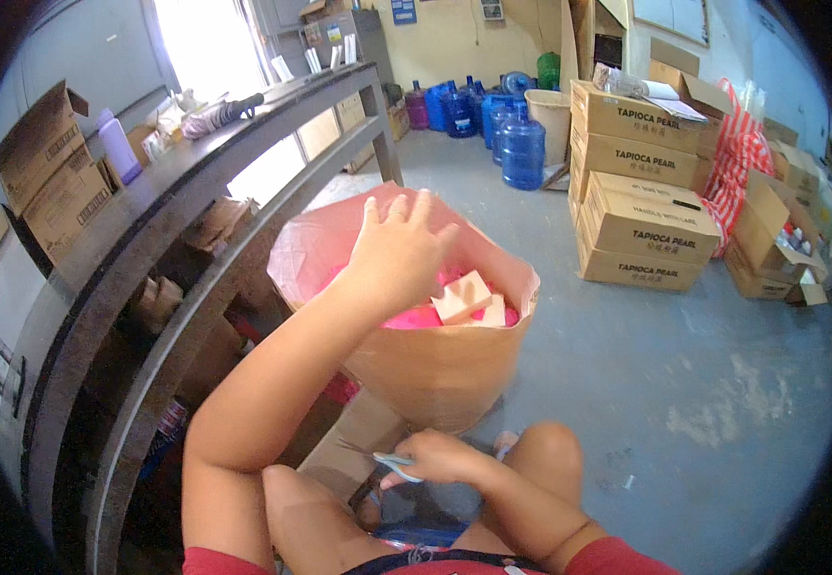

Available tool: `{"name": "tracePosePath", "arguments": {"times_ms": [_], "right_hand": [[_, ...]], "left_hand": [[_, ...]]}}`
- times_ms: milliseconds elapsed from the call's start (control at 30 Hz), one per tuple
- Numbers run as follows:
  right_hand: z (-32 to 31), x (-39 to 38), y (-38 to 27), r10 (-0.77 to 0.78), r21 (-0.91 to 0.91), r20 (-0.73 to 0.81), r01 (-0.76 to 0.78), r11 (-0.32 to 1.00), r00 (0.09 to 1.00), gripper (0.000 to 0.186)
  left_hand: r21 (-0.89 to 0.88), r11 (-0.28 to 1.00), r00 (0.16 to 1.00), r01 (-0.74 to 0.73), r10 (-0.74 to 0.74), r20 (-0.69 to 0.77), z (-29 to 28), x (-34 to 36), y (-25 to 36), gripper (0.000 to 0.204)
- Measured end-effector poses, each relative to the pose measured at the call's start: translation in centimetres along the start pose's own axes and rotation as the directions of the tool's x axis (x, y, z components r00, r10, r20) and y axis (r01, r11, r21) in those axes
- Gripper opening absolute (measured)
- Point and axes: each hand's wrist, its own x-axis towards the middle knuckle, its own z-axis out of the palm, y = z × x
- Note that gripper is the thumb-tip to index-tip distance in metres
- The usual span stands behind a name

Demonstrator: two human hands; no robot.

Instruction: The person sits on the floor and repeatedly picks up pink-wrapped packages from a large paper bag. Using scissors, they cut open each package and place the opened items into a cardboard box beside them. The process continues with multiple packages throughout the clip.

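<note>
A large brown paper sack [435,379] stands in front of my knees, its mouth wide. Inside lie bright pink stuff [414,317] and some pale cream blocks [464,297]. My left hand [401,249] is over the sack's mouth, fingers spread and pointing at the far rim, with nothing seen in it. Whether its fingertips touch the rim I cannot tell. Low by my knees, my right hand [443,456] is closed round the light blue-grey handles of a pair of scissors [398,466]. The blades point left, above a piece of cardboard [353,446].
Along the left runs a long dark table [171,177] bearing a purple bottle [119,149], a folded umbrella [219,117] and cardboard boxes [56,177]. Blue water jugs [522,153] stand at the back. Stacked cartons [646,225] and a red-striped bag [737,163] are at the right.
</note>
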Motion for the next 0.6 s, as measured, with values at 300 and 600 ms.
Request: {"name": "tracePosePath", "arguments": {"times_ms": [300,600], "right_hand": [[3.4,2.0,2.7,0.057,-0.158,0.005,-0.055,0.986,0.998,0.046],[4.6,3.9,2.1,0.178,-0.321,0.127,-0.129,0.938,0.976,0.038]], "left_hand": [[-0.336,0.801,0.866,-0.496,0.425,-0.264,-13.8,-11.7,9.5,0.044],[-0.420,0.640,0.764,-0.643,0.498,-0.411,-11.0,-14.4,9.4,0.040]]}}
